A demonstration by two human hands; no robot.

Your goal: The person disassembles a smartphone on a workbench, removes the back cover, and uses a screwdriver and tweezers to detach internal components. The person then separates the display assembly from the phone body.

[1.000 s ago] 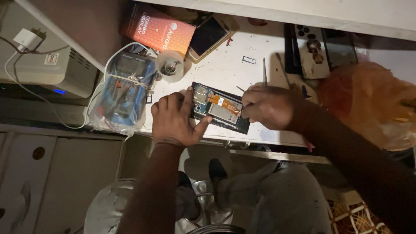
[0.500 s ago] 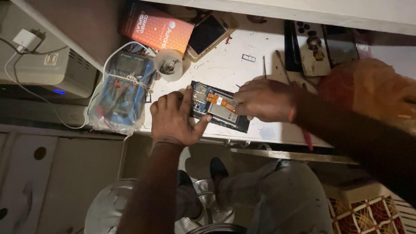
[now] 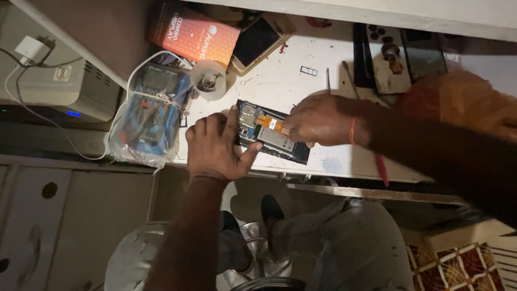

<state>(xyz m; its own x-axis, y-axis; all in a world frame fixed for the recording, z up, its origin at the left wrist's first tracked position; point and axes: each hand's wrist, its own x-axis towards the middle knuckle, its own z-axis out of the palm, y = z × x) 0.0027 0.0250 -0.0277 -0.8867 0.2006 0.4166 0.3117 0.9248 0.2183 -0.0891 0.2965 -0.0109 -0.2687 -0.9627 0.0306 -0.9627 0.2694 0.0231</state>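
One head-worn camera looks steeply down, fairly near, over the white workbench [image 3: 334, 81] and lap.

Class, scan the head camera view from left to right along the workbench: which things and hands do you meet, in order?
Grey box with a charger → blue multimeter in a plastic bag → left hand → opened phone → right hand → orange bag.
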